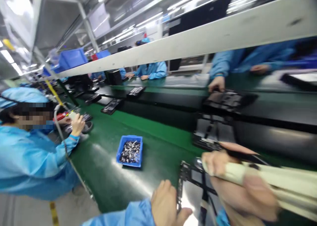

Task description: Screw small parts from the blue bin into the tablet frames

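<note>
My left hand (165, 206) rests at the bottom centre with fingers curled against the left edge of a dark flat panel assembly (193, 186) lying on the green belt. Over that panel, my right hand (237, 183) is wrapped round a pale cream tool handle (277, 183) that runs off to the right. The right hand is smeared by motion. Another dark panel (213, 133) lies just beyond on the belt.
A blue tray of small metal parts (130, 150) sits on the green conveyor (104, 166). A co-worker in blue (32, 160) works at the left. Other people's hands (217, 84) and panels (111, 105) lie across the belt, under a white beam (198, 41).
</note>
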`<act>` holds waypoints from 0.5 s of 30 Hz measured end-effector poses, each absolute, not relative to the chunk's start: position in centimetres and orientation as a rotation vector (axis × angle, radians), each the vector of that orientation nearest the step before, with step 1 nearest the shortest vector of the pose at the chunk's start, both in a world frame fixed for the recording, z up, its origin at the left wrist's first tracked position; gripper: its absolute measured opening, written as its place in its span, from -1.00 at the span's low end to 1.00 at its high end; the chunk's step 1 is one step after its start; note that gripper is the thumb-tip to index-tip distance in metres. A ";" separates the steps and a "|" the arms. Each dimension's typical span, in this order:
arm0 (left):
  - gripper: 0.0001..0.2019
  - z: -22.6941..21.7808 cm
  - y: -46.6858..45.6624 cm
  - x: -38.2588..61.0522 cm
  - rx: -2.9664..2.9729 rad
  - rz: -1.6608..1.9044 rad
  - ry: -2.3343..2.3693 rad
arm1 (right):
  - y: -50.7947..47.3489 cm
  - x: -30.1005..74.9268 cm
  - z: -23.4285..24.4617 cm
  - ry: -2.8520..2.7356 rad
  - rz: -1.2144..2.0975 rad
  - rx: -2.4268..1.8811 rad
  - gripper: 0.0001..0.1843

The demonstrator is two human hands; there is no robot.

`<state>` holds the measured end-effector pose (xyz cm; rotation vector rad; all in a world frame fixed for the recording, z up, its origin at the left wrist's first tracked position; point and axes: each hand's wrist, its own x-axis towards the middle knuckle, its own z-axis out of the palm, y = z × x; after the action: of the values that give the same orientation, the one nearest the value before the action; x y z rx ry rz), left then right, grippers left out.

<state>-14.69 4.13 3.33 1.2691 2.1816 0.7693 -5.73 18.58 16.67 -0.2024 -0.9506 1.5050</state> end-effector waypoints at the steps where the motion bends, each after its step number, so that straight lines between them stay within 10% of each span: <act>1: -0.60 2.5 2.9 -14.1 1.209 0.892 2.191 | 18.2 -5.9 17.5 -0.925 1.450 -0.181 -0.55; 9: -0.24 6.4 5.2 -16.0 0.710 1.514 1.493 | 17.2 -1.3 22.2 -0.846 1.313 -0.153 -0.56; 15: -0.42 16.2 17.4 -27.0 0.902 1.440 1.906 | 16.4 3.7 22.7 -0.895 1.198 -0.223 -0.57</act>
<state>-27.02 17.41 16.23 0.9022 1.9065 1.4403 3.69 16.43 22.68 -0.2233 -0.8946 1.1977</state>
